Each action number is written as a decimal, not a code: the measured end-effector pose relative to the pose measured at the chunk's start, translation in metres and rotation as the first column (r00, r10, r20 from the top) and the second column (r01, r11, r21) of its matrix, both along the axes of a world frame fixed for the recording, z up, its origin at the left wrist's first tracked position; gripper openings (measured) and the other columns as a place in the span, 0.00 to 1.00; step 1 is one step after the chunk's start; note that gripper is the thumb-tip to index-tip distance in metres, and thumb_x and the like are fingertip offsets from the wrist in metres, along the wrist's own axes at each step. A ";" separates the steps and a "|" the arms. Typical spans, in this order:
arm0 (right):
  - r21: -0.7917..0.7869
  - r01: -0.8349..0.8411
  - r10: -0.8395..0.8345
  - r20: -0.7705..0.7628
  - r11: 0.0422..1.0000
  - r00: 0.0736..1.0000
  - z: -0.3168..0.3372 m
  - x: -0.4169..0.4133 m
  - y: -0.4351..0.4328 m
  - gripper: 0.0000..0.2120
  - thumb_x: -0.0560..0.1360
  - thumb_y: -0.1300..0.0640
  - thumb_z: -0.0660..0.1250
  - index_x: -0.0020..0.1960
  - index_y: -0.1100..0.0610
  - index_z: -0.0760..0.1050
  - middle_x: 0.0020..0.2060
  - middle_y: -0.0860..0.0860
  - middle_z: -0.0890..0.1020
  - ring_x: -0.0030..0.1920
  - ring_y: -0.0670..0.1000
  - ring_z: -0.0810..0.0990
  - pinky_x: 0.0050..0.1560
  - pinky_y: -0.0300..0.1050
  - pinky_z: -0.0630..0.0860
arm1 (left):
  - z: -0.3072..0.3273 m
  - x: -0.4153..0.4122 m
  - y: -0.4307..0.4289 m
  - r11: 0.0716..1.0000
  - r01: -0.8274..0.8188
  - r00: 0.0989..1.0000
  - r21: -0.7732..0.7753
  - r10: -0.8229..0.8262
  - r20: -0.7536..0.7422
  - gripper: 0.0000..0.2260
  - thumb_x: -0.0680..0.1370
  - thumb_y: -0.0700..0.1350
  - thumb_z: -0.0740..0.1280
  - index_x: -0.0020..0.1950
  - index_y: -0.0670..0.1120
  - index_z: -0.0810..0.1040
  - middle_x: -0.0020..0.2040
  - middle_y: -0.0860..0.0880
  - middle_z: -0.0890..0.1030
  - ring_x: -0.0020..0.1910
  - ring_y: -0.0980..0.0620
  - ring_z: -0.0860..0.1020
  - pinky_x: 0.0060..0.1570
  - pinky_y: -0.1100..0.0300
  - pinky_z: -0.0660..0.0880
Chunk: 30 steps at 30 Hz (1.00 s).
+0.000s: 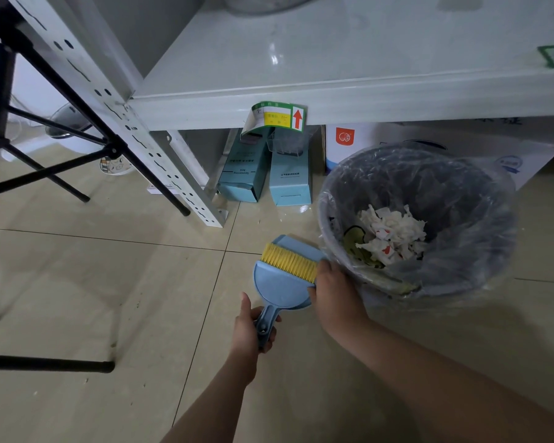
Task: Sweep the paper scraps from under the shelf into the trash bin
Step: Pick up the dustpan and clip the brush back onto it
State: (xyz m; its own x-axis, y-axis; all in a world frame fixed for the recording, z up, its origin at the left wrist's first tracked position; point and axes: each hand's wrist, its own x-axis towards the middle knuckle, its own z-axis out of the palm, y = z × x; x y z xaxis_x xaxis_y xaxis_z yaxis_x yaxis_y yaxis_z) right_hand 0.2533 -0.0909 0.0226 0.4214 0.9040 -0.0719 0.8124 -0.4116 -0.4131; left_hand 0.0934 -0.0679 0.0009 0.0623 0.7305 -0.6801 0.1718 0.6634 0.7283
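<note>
Low over the tiled floor (109, 298), in front of the shelf (349, 75), you are holding these items:

Dustpan (277, 289): blue, hanging above the floor tiles just left of the trash bin (480, 219). Your left hand (253, 327) is wrapping its fingers around the dustpan's handle, thumb pointing up along the side.

Brush (288, 259): yellow bristles, lying across the dustpan's pan, its far end reaching toward the bin's rim. Your right hand (336, 292) is gripping the near end of the brush, fingers closed over it and pressing close to the clear plastic liner (499, 174) of the bin.

Trash bin: grey, round, standing on the floor right of the dustpan, partly under the shelf's front edge. The liner is draping loosely over its rim.

Paper scraps (392, 233): white torn pieces, some with red marks, lying in a heap at the bottom of the bin.

Two light blue boxes (267, 174) are standing side by side under the shelf, left of the bin. A green, yellow and red label (277, 118) is peeling from the shelf's front edge above them. A white perforated shelf post (141, 135) is slanting down to the floor at left, with black stand legs (45, 129) crossing in front of it.
</note>
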 end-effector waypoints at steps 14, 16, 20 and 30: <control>-0.056 -0.029 0.041 0.225 0.998 0.974 0.004 -0.002 0.004 0.11 0.61 0.64 0.77 0.40 0.60 0.78 0.36 0.55 0.81 0.37 0.54 0.82 0.35 0.42 0.79 | -0.003 -0.005 -0.003 0.984 0.098 0.982 0.152 -0.071 -0.174 0.24 0.81 0.57 0.57 0.40 0.40 0.80 0.27 0.46 0.73 0.26 0.53 0.70 0.26 0.63 0.65; -0.076 -0.038 0.056 0.242 0.996 0.969 0.002 0.002 0.006 0.10 0.62 0.63 0.78 0.38 0.59 0.77 0.33 0.54 0.80 0.34 0.53 0.81 0.31 0.42 0.77 | -0.002 -0.003 -0.003 0.986 0.096 0.983 0.140 -0.071 -0.171 0.25 0.81 0.58 0.57 0.40 0.40 0.80 0.27 0.47 0.73 0.26 0.52 0.70 0.26 0.62 0.65; -0.104 -0.075 0.095 0.200 0.992 0.975 -0.001 0.006 0.005 0.10 0.64 0.63 0.76 0.37 0.58 0.75 0.34 0.54 0.79 0.35 0.54 0.79 0.32 0.45 0.77 | 0.000 0.000 -0.003 0.989 0.068 0.988 0.128 -0.049 -0.149 0.26 0.81 0.59 0.55 0.39 0.40 0.80 0.27 0.47 0.73 0.26 0.53 0.71 0.27 0.63 0.66; -0.090 -0.126 0.131 0.045 0.988 0.990 -0.001 0.005 -0.006 0.14 0.76 0.53 0.65 0.58 0.59 0.71 0.58 0.53 0.74 0.60 0.55 0.74 0.52 0.50 0.77 | -0.001 -0.004 -0.004 0.985 0.058 0.985 0.162 -0.030 -0.170 0.27 0.78 0.63 0.58 0.37 0.40 0.79 0.26 0.46 0.72 0.25 0.53 0.69 0.25 0.63 0.65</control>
